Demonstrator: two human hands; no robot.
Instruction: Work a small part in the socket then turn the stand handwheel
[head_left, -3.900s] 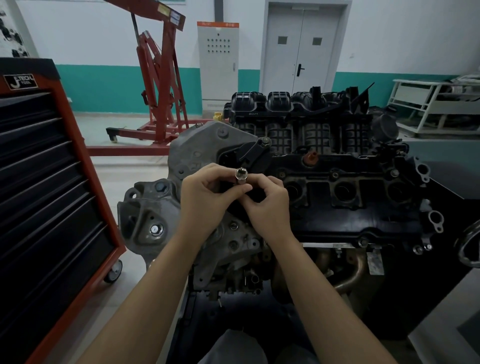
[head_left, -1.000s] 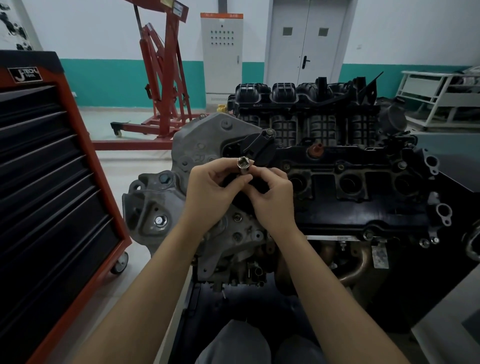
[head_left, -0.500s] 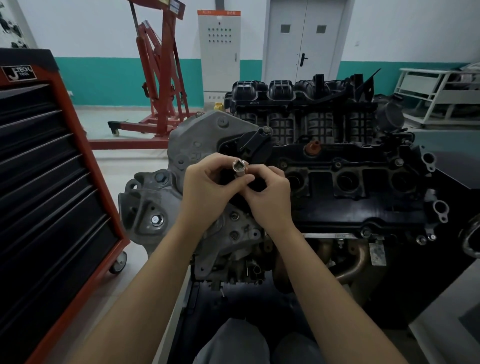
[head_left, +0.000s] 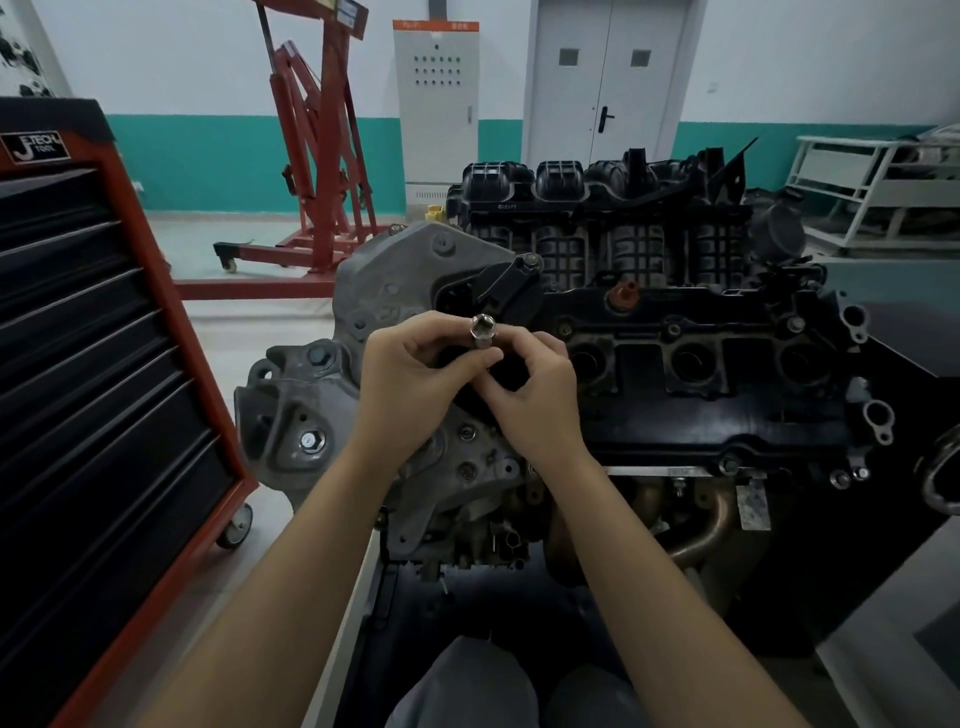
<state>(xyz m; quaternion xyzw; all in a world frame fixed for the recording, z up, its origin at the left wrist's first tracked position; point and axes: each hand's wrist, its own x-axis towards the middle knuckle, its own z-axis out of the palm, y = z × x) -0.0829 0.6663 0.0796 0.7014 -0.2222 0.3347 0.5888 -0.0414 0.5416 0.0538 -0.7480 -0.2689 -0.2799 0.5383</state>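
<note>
Small shiny steel hex socket (head_left: 483, 332): light, rigid, prob slick. L hand (head_left: 415, 384) & R hand (head_left: 540, 400) both pinch its lower barrel w/ curled fingertips; grip there.

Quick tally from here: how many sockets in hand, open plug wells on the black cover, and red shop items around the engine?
Small silver metal socket, pinched by left hand and right hand: 1
Round plug wells in black engine cover: 3
Red steel engine hoist: 1
Red-framed black tool cabinet: 1
Total: 6
</note>
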